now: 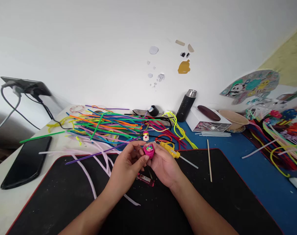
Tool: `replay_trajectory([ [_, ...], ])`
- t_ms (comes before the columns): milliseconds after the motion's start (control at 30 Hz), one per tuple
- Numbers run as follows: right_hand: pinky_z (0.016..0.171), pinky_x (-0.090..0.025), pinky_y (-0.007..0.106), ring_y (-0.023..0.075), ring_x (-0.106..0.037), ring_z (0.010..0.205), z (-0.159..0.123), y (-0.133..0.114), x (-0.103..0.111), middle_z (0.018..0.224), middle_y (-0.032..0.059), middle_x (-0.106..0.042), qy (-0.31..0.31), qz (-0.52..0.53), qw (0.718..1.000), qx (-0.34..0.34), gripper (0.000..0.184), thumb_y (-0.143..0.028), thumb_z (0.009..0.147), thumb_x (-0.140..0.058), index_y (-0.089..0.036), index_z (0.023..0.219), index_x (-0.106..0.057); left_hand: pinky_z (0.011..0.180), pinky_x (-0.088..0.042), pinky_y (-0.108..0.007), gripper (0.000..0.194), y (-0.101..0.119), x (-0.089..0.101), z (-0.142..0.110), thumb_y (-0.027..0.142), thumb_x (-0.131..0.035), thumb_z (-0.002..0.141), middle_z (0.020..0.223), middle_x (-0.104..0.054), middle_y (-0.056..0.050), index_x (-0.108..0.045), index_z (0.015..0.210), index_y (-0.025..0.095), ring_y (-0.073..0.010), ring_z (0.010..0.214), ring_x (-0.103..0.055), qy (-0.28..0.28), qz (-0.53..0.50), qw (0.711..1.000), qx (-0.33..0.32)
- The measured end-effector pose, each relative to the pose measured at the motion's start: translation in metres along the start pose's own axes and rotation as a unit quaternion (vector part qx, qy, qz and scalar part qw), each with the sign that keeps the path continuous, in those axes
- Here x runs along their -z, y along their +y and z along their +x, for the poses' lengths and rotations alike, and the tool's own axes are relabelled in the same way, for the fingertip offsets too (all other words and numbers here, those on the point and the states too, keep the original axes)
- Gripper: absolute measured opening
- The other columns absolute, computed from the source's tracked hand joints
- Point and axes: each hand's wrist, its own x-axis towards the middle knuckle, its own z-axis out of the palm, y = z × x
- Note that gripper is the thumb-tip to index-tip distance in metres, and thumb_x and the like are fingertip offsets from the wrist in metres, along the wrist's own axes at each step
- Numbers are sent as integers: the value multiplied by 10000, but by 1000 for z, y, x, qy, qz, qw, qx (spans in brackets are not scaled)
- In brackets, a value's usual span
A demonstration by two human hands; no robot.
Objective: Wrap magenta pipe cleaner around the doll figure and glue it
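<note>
Bare left hand (127, 164) and right hand (166, 164), fingers closed around a small round magenta piece with a multicoloured centre (148, 150), above a black mat (187, 209).

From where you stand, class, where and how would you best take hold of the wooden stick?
I would pinch the wooden stick at mid-length, coming from above and closing across its long sides. It is thin and straight, lies mostly on the black mat, and nothing appears to touch it.
</note>
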Motion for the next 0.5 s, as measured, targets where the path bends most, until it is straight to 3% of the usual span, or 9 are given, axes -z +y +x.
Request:
replay_trajectory([
  [267,812,-561,295,163,-641,845,0,7,-2,910,26,-750,35,57,997,-36,293,-431,818,-917,-187,912,-784,663,-491,-276,343,-4,1,1,321,-805,824,781,-549,46,-707,1139,228,-149,721,-557,52,75,995,-30],
  [500,737,-563,265,143,-641,772,-1,7,-3,849,22,-757,56,88,992,-66,334,-420,772,-955,-170,917,-788,705,-483,-313,337,-5,2,0,339,-794,841,965,-672,-20,-698,1145,228,-193,841,-632,46,118,991,-31],
])
